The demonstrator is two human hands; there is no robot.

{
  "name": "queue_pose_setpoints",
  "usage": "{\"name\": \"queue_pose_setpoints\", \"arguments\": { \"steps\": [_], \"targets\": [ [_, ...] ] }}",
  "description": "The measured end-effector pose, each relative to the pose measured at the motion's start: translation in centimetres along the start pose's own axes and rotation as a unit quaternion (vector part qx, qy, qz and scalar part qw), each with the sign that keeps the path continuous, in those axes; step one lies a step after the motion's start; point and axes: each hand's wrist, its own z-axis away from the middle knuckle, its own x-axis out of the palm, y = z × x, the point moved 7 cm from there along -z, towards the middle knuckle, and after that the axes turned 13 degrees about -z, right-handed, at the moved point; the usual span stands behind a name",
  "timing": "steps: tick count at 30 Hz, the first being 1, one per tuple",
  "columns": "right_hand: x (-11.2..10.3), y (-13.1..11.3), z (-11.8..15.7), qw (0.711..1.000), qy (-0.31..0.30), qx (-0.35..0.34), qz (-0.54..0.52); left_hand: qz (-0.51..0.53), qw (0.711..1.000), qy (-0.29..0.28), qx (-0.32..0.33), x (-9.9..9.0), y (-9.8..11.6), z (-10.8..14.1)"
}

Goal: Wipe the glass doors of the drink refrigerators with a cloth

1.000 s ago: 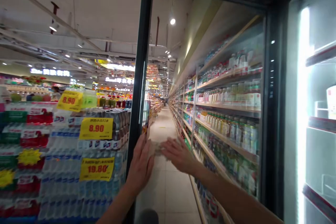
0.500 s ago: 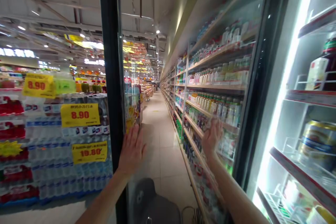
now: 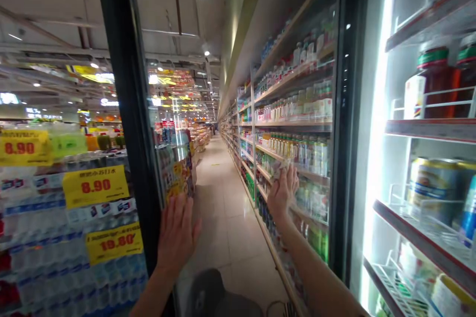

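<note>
A glass door with a dark frame (image 3: 128, 84) stands open beside a lit cooler. My left hand (image 3: 177, 233) lies against the door near that frame's inner edge, palm toward the glass and fingers stretched upward. Further right, my right hand (image 3: 282, 190) presses a pale, crumpled cloth (image 3: 277, 171) to the glass. Its fingers are bent over the cloth, which is partly hidden behind them. Through the glass, shelves of bottles (image 3: 293, 109) and a long aisle show.
Lit cooler shelves (image 3: 427, 129) with bottles and cans (image 3: 433, 185) stand at the right. Stacked bottle packs (image 3: 44, 257) with yellow price signs (image 3: 95, 186) are at the left. A dark grey object (image 3: 223, 299) sits low in the middle.
The view has turned, so the door frame sits further left and more of the cooler shows. My right hand has shifted left in the picture with the cloth; my left hand stays by the frame.
</note>
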Motion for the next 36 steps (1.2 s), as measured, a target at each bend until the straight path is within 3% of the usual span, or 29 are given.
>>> {"name": "queue_pose_setpoints", "arguments": {
  "steps": [3,5,7,11,13,16,18,21,24,26,28,30,32,34,36],
  "targets": [
    [2.0,-3.2,2.1,0.985,-0.116,-0.122,-0.038,-0.007,1.000,0.008,-0.001,0.0,0.0,0.1],
    [2.4,-4.0,3.4,0.965,-0.178,-0.186,-0.046,-0.007,1.000,0.008,-0.003,0.1,0.0,0.2],
    [1.2,-1.8,2.4,0.975,-0.158,-0.157,-0.018,-0.004,1.000,0.006,-0.005,0.2,0.0,0.2],
    [-2.6,4.6,-1.1,0.999,0.002,0.013,0.044,0.007,0.999,0.019,-0.028,0.1,0.6,-0.2],
    [-2.3,4.1,-0.9,0.999,-0.002,0.009,0.039,0.006,0.998,0.029,-0.054,-0.1,1.0,-0.7],
    [0.5,-0.5,1.7,0.983,-0.146,-0.112,0.005,0.004,0.996,0.039,-0.077,-0.3,1.6,-1.0],
    [1.2,-2.2,3.1,0.965,-0.201,-0.166,-0.008,0.002,0.996,0.035,-0.077,-0.2,1.8,-1.0],
    [-0.5,0.4,1.8,0.977,-0.160,-0.140,0.008,0.000,0.997,0.028,-0.077,-0.1,1.7,-0.6],
    [-3.0,5.5,-0.9,0.998,-0.039,-0.021,0.038,-0.006,0.996,0.033,-0.078,-0.2,1.7,-0.5],
    [-3.6,6.3,-1.2,0.999,0.017,0.022,0.040,-0.016,0.996,0.047,-0.077,-0.6,1.8,-0.7],
    [-2.5,4.2,-0.3,1.000,-0.005,-0.012,0.023,-0.018,0.994,0.059,-0.086,-0.9,1.8,-0.9],
    [-0.6,0.7,1.4,0.993,-0.077,-0.084,0.000,-0.007,0.994,0.066,-0.088,-1.3,2.0,-1.2],
    [0.4,-1.6,2.9,0.980,-0.138,-0.140,-0.016,0.018,0.997,0.062,-0.049,-1.5,2.9,-1.5],
    [-0.1,-0.9,3.0,0.976,-0.153,-0.155,-0.020,0.036,0.998,0.054,0.007,-1.7,4.1,-1.7],
    [-2.0,2.8,1.4,0.989,-0.106,-0.103,-0.008,0.042,0.998,0.046,0.027,-1.9,4.8,-1.9]
  ]
}}
